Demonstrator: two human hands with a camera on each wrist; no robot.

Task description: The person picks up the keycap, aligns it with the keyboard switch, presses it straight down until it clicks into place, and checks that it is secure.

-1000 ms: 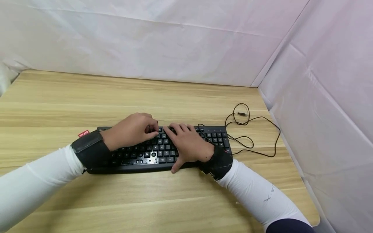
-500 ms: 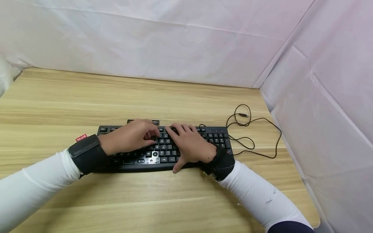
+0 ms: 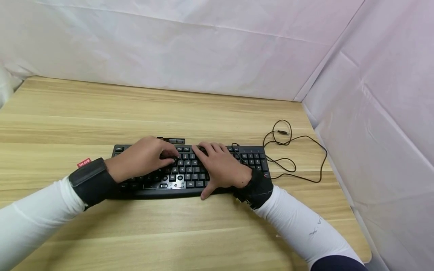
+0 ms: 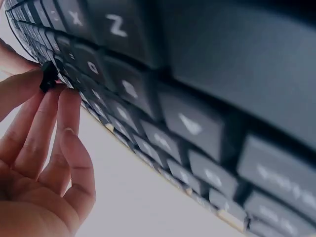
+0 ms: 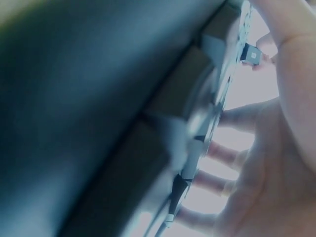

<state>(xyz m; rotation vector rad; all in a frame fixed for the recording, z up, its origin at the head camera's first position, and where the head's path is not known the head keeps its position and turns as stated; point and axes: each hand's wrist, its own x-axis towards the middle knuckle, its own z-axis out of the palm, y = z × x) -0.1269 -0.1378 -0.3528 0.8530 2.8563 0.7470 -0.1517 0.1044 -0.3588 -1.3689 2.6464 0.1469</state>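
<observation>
A black keyboard lies on the wooden table, its keys marked in white. Over its middle, my left hand pinches a small black keycap between thumb and fingertips, close above the keys. The same keycap shows a pale mark on its top in the right wrist view. My right hand rests spread on the right half of the keyboard, fingers extended toward its far edge and thumb at the near edge.
Just behind the keyboard lies a narrow black strip, partly hidden by my left hand. A thin black cable with a plug loops over the table at the right. White cloth walls stand behind and at the right.
My left hand has moved left and a little nearer over the keyboard, uncovering more keys and the black strip behind it. My right hand stays in place.
</observation>
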